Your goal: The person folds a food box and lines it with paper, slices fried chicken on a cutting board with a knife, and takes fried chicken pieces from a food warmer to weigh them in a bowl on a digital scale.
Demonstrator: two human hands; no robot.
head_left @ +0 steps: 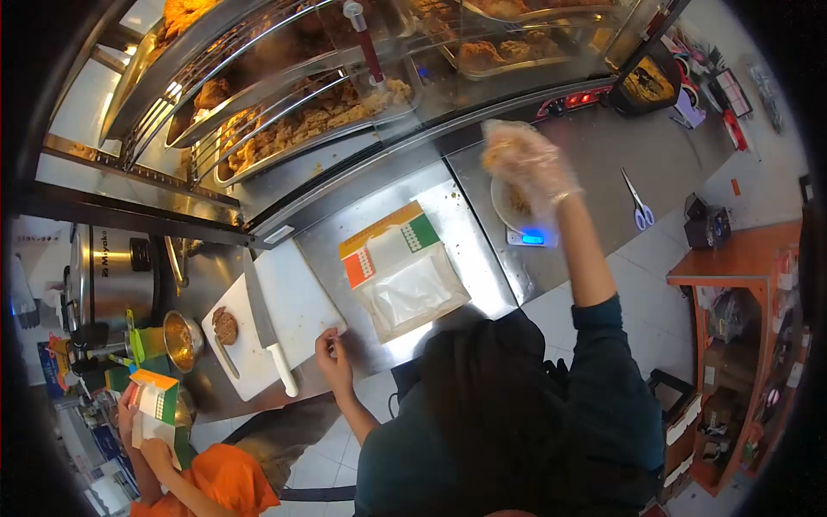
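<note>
My right hand [532, 165], in a clear plastic glove, is closed around brown crumbly food [494, 157] whose kind I cannot make out. Beneath it, a pale bowl [501, 203] with more brown food rests on a scale [544, 243] with a lit blue display. My bare left hand [334, 355] has its fingers curled near the front corner of a white cutting board [297, 289]; anything inside them is hidden. Between my hands, an orange, green and white paper food packet [413, 303] lies flat on the steel counter.
A knife [263, 314] and a brown patty [225, 326] lie on the board. Behind the counter stands a display case with trays of fried chicken [293, 125]. Scissors [638, 200] lie at right. A co-worker in orange [215, 482] holds a similar packet [155, 405].
</note>
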